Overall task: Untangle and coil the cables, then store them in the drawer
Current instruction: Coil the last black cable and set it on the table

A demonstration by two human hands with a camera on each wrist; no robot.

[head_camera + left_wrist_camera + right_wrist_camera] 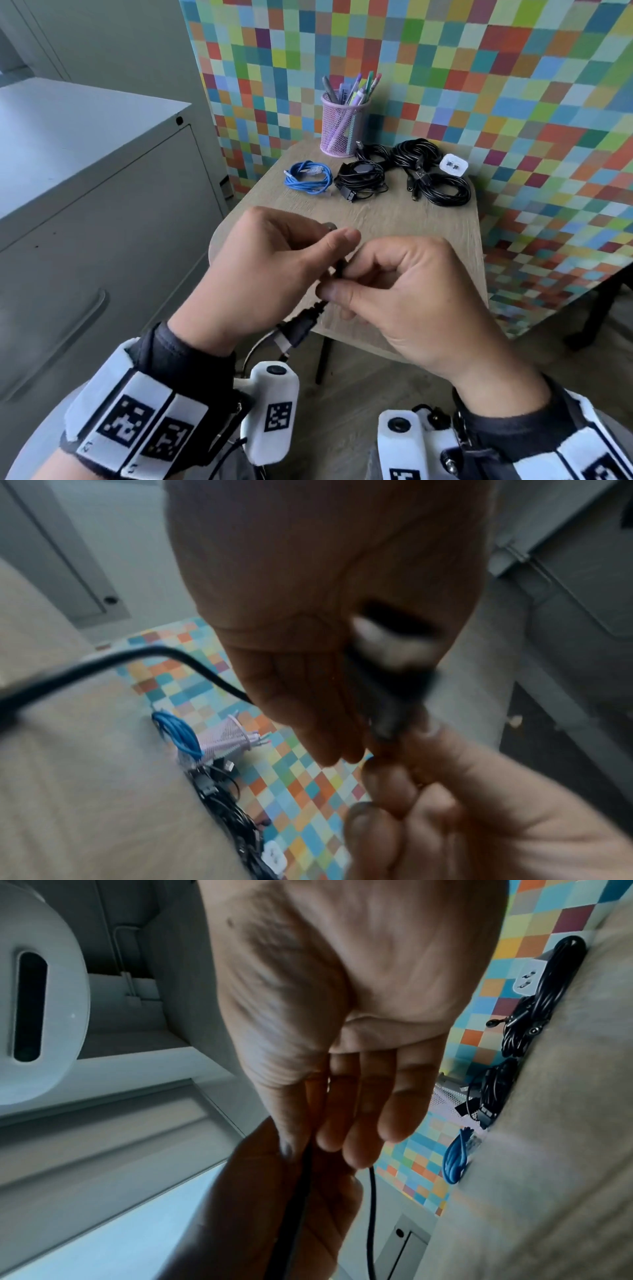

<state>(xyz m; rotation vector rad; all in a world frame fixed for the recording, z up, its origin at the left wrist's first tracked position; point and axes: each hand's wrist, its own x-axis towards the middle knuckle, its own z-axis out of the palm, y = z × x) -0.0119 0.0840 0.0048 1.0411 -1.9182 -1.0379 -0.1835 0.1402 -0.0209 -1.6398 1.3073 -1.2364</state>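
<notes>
Head view: black cable [301, 329] pinched between left hand [260, 274], right hand [404, 298].

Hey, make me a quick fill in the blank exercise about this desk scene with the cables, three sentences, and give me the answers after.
1. The coiled cable lying at the left end of the row on the table is coloured ____.
2. The pens stand in a mesh cup coloured ____.
3. The left hand and the right hand both pinch one cable coloured ____.

Missing words: blue; pink; black.
</notes>
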